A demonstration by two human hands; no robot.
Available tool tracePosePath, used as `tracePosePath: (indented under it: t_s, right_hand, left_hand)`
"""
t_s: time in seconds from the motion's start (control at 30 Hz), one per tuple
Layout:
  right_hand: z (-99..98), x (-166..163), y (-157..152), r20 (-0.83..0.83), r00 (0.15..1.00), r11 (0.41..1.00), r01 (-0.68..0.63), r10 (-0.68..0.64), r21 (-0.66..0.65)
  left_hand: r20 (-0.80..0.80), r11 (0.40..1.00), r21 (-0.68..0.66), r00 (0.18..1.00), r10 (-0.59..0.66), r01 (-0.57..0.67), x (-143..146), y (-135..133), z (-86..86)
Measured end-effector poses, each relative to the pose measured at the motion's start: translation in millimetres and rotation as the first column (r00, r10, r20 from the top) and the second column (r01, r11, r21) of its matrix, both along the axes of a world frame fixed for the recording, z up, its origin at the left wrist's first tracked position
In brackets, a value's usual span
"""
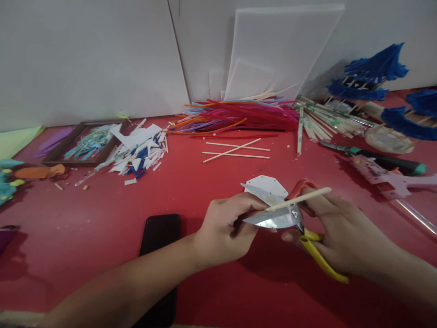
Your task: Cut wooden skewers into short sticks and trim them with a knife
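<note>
Slants a bare left forearm over a black, rectangular phone, left of and nearer than the steel scissors with red and yellow handles. Curls the left hand beside the blades, pinching a pale, slender wooden stick near thumb and forefinger; cannot tell how far into the fist. Wraps the right hand around the scissors' handles, blades parted, stick slanting up and rightward between, across the pivot. Shows, just beyond the scissors, a white octagonal card; farther beyond, three thin, pale wooden sticks on a red tabletop.
</note>
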State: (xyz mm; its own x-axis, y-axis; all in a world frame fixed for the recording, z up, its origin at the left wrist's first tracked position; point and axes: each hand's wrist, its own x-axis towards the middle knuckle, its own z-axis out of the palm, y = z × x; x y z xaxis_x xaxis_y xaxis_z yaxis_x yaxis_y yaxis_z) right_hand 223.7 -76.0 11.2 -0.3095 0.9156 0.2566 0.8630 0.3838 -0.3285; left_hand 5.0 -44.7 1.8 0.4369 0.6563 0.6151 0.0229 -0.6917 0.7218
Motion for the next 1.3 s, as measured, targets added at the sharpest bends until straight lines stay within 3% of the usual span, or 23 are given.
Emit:
tracePosePath:
  t_s: [0.23,0.53,0.7,0.87,1.1,1.23,1.3]
  right_hand:
    - [-5.2,3,1,-0.024,0.998,0.987,-0.052,0.056,0.149]
    - [-14.8,5,-1,0.025,0.997,0.975,-0.081,0.077,0.208]
    - [-15.5,6,-4,0.022,0.999,0.986,-0.035,0.032,0.162]
    - [-6.7,5,-1,0.003,1.000,0.998,-0.031,0.031,0.055]
    - [1.0,7,2,0.006,0.996,0.991,-0.089,0.089,0.101]
    - [-1.7,10,4,-0.004,0.997,0.990,-0.080,0.081,0.116]
    - [-6.0,13,7,-0.013,0.998,0.995,-0.055,0.057,0.079]
  left_hand:
    - [-0.028,0.999,0.039,1.000,-0.001,0.002,-2,2,0.8]
    - [-0.041,0.998,0.061,0.999,0.027,-0.025,-2,0,-2.1]
    - [-0.024,0.999,0.034,1.000,0.011,-0.010,-1,0,-6.7]
    - [0.007,0.999,-0.037,0.999,-0.032,0.032,0,-1,-4.8]
    - [0.038,0.992,-0.126,0.999,-0.011,0.016,4,-13,-1.2]
    - [0.100,0.957,-0.290,0.995,0.013,0.017,6,-16,-4.1]
    - [0.194,0.926,-0.376,0.976,0.098,-0.018,5,-10,-3.3]
